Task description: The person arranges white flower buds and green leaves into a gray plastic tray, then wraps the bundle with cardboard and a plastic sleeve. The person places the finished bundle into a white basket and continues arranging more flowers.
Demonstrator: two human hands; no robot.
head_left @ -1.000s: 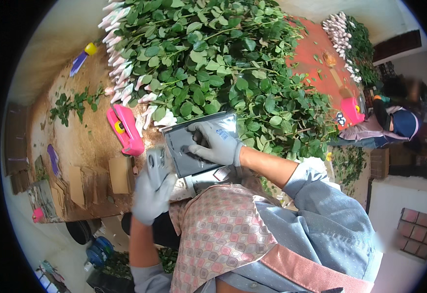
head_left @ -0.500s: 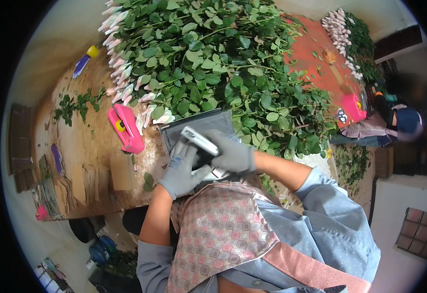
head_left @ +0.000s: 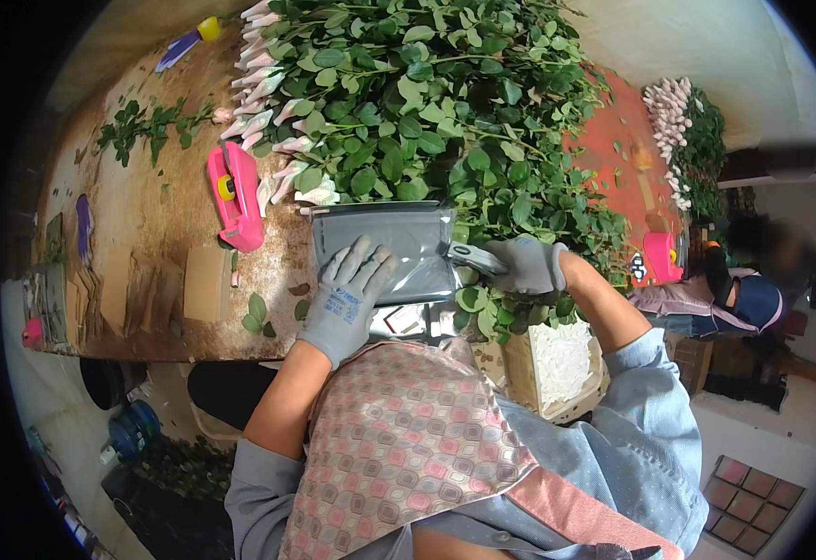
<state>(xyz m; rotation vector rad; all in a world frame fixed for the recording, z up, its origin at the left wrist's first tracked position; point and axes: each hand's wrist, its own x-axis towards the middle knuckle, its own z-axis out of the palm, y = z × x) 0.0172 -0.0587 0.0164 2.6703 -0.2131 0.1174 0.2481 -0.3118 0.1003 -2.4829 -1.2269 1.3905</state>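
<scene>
In front of me lies a flat dark grey panel [head_left: 370,227] covered in shiny clear plastic, beside the leafy stems. My left hand [head_left: 352,294], in a grey glove, rests on its lower left part with fingers stretched out. My right hand [head_left: 529,265], also gloved, is closed round a grey metal hand stapler [head_left: 476,258]. The stapler's front end meets the panel's right edge; whether its jaws are closed, I cannot tell. Just below the panel shows a small white and red box [head_left: 402,321], partly hidden by my apron.
A big pile of rose stems [head_left: 408,112] with wrapped pink heads fills the far table. Left of it stand a pink tape dispenser [head_left: 237,201] and cardboard pieces [head_left: 206,285]. A white-filled crate [head_left: 562,364] is at my right. Another person [head_left: 725,299] works far right.
My right hand has moved right with the stapler, from over the panel to its right edge. My left hand has flattened on the panel. The view has shifted slightly.
</scene>
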